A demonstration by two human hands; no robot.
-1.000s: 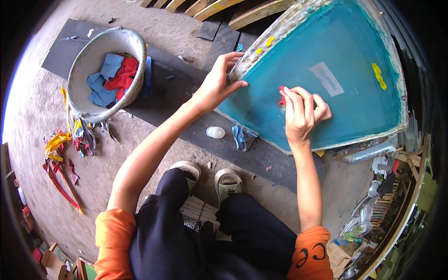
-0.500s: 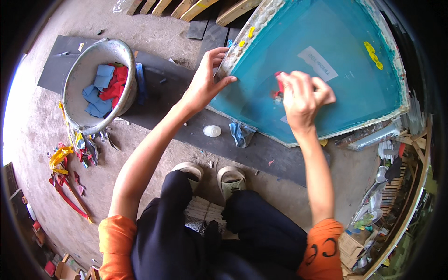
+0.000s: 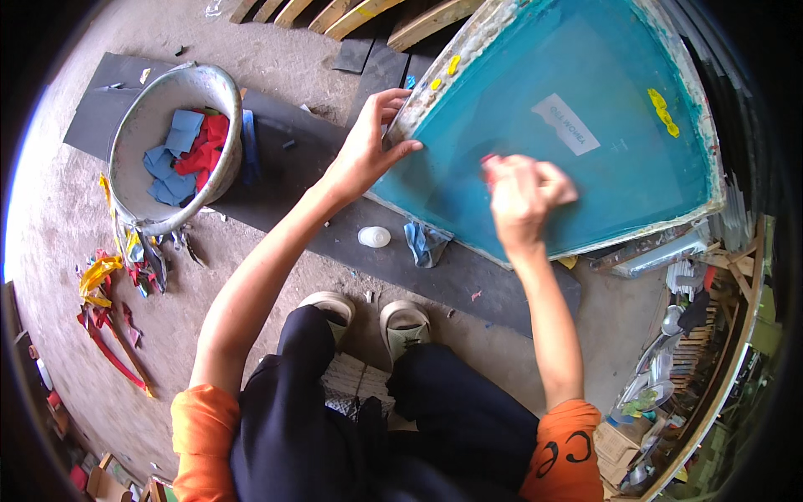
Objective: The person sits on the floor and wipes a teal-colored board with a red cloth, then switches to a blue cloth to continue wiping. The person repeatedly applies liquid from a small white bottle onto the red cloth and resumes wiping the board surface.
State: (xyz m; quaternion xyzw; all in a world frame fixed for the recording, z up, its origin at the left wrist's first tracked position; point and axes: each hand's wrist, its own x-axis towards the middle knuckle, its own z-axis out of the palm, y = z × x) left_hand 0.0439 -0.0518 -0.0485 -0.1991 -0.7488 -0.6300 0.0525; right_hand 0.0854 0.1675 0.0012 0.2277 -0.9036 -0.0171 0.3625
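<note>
Before me a large framed screen [image 3: 707,155] with teal mesh leans up, its pale rim crusted. My left hand [image 3: 368,146] grips the rim's left side, fingers over the outer edge and thumb on the inner side. Against the mesh is my right hand [image 3: 527,201], closed around a small red rag [image 3: 488,165]; only a bit of the red shows past the blurred fingers. A white label [image 3: 566,124] lies on the mesh just above that hand. Yellow patches [image 3: 663,113] stick to the mesh at the right.
A grey bucket [image 3: 125,159] with blue and red cloth pieces stands on a dark board [image 3: 288,197] at left. A white bottle [image 3: 374,237] and a crumpled blue cloth [image 3: 427,244] lie below the screen. Coloured scraps [image 3: 100,276] litter the floor; stacked clutter lines the right.
My right hand has moved a little down and left across the mesh with the red rag. The left hand keeps its hold on the rim. The whole view has shifted slightly.
</note>
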